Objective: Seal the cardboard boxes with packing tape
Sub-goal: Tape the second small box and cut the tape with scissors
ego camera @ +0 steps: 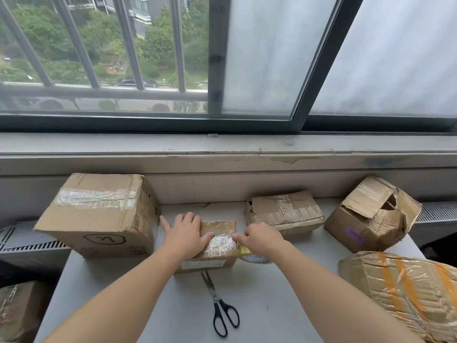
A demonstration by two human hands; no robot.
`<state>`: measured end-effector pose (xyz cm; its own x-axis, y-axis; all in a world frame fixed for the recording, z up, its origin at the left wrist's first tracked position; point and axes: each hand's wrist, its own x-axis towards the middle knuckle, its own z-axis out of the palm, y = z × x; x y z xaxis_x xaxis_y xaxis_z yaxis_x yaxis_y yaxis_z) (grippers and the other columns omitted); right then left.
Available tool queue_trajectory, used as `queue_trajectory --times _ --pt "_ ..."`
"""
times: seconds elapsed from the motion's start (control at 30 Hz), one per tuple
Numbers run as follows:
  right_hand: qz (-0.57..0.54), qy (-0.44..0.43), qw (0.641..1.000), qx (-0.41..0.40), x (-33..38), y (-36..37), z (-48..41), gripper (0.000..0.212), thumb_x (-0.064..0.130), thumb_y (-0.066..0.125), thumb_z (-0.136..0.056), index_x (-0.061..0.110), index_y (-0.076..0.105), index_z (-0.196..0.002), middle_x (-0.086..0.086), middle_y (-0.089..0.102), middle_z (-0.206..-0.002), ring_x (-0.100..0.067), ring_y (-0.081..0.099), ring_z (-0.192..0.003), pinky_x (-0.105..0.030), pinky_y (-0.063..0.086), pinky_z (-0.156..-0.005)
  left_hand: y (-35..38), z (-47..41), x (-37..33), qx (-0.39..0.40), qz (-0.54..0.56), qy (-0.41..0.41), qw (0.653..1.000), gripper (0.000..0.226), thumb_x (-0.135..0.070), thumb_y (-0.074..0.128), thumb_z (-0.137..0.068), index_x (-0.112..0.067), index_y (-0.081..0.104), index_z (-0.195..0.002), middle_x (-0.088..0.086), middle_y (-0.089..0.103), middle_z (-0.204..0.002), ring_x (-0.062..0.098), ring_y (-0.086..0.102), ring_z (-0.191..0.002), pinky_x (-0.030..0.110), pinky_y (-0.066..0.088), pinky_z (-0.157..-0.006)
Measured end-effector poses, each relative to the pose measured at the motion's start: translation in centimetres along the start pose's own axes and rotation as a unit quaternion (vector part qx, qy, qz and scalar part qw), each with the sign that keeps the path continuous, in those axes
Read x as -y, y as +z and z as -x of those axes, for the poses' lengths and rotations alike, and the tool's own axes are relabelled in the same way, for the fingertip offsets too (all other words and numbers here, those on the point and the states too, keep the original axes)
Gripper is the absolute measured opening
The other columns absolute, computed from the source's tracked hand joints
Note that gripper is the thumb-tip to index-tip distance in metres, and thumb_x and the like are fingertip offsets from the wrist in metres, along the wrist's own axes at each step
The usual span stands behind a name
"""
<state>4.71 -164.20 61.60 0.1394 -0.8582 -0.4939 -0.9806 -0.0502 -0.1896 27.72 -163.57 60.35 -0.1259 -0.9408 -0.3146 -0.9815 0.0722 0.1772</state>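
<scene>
Centrally on the grey table (pixel 284 298), near its far edge, sits the small brown cardboard box (pixel 218 227). Its labelled side faces the person. A strip of clear packing tape (pixel 222 243) runs left to right across its top. The covering hand hides the box's left part, so its long axis cannot be told.

The left hand (pixel 186 233) lies flat on the box top, fingers straight and spread. The right hand (pixel 262 237) is curled, one fingertip touching the tape at the box's right edge; whether it pinches the tape cannot be told. The yellowish tape roll (pixel 254 258) lies beneath that hand, just beside the box.

Black-handled scissors (pixel 218 303) lie in front, tips pointing at the box, handles toward the person.

A large taped carton (pixel 99 214) stands left; a crumpled box (pixel 284 214) and a torn box (pixel 371 219) stand right.
</scene>
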Motion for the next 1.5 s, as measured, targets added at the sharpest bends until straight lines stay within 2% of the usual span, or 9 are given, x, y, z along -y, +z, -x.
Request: queue_trajectory --times 0.23,0.53,0.73,0.83,1.0,1.17,1.27,1.4,1.5 --pt "-0.009 -0.001 1.000 -0.007 0.0 0.0 0.4 0.059 0.074 0.040 -0.097 0.025 0.050 -0.066 0.003 0.053 -0.071 -0.025 0.055 -0.082 -0.034 0.039 -0.064 1.9 0.8 -4.0 0.040 -0.058 0.205 0.976 0.127 -0.082 0.066 -0.066 -0.029 -0.002 -0.160 0.003 0.009 -0.166 0.029 0.000 -0.156 0.077 -0.005 -0.115" --pt "-0.132 -0.064 0.988 -0.045 -0.9 -6.6 2.4 0.062 0.077 0.063 -0.080 0.016 0.063 -0.068 0.005 0.055 -0.062 -0.012 0.050 -0.059 -0.032 0.037 -0.058 -1.7 -0.7 -3.0 0.025 0.081 0.210 0.974 0.124 -0.058 0.080 -0.065 -0.029 0.005 -0.160 -0.005 0.022 -0.144 0.023 0.023 -0.138 0.071 0.016 -0.117" --pt "-0.145 -0.141 0.978 -0.061 3.5 -13.0 3.9 0.050 0.066 0.073 -0.080 0.018 0.063 -0.073 0.009 0.056 -0.067 -0.008 0.051 -0.063 -0.029 0.040 -0.061 -2.6 -0.8 0.7 -0.030 0.337 0.223 0.914 0.115 -0.043 0.087 -0.057 -0.030 0.021 -0.150 -0.010 0.035 -0.137 0.013 0.046 -0.126 0.032 0.043 -0.108" --pt "-0.075 -0.151 0.984 -0.050 6.0 -12.4 3.8 0.046 0.064 0.076 -0.078 0.020 0.062 -0.076 0.006 0.061 -0.074 -0.011 0.054 -0.068 -0.033 0.043 -0.062 -2.0 -0.2 1.5 -0.011 0.350 0.208 0.913 0.113 -0.033 0.088 -0.059 -0.032 0.018 -0.147 -0.009 0.042 -0.133 0.012 0.051 -0.119 0.022 0.043 -0.100" --pt "-0.058 -0.152 0.985 -0.050 9.3 -11.8 3.6 0.040 0.060 0.075 -0.079 0.022 0.061 -0.076 0.006 0.059 -0.075 -0.014 0.054 -0.070 -0.033 0.045 -0.061 -2.1 0.2 2.6 -0.006 0.342 0.199 0.918 0.135 -0.054 0.084 -0.053 -0.029 0.004 -0.159 -0.013 0.024 -0.141 0.010 0.030 -0.134 0.031 0.032 -0.115" --pt "0.067 -0.162 0.983 -0.056 11.5 -12.4 3.4 0.045 0.064 0.069 -0.081 0.020 0.061 -0.079 0.001 0.060 -0.076 -0.021 0.058 -0.077 -0.035 0.045 -0.062 -0.7 0.4 4.7 -0.067 0.386 0.191 0.900 0.108 -0.050 0.088 -0.056 -0.038 0.022 -0.141 -0.007 0.036 -0.135 0.016 0.045 -0.123 0.039 0.045 -0.108" --pt "0.177 -0.136 0.973 -0.059 10.8 -12.4 2.9 0.048 0.070 0.065 -0.080 0.022 0.058 -0.080 0.004 0.058 -0.075 -0.022 0.058 -0.081 -0.033 0.046 -0.062 -0.1 0.5 6.3 -0.093 0.389 0.197 0.895 0.102 -0.045 0.091 -0.059 -0.051 0.020 -0.132 -0.007 0.041 -0.131 0.010 0.049 -0.119 0.028 0.045 -0.104" --pt "0.144 -0.093 0.985 -0.031 9.3 -11.4 1.9 0.067 0.081 0.062 -0.075 0.020 0.069 -0.101 0.001 0.068 -0.089 -0.022 0.063 -0.088 -0.038 0.057 -0.076 0.0 0.0 6.8 -0.089 0.395 0.206 0.891 0.102 -0.044 0.091 -0.060 -0.059 0.018 -0.130 -0.010 0.042 -0.131 0.007 0.050 -0.121 0.010 0.040 -0.099" --pt "0.111 -0.089 0.990 -0.020 8.4 -11.3 1.5 0.063 0.084 0.063 -0.073 0.022 0.064 -0.088 0.004 0.064 -0.081 -0.018 0.061 -0.082 -0.035 0.050 -0.067 0.3 -0.2 7.1 -0.085 0.401 0.216 0.886 0.101 -0.044 0.090 -0.059 -0.059 0.020 -0.131 -0.010 0.043 -0.132 0.007 0.051 -0.121 0.012 0.041 -0.099"
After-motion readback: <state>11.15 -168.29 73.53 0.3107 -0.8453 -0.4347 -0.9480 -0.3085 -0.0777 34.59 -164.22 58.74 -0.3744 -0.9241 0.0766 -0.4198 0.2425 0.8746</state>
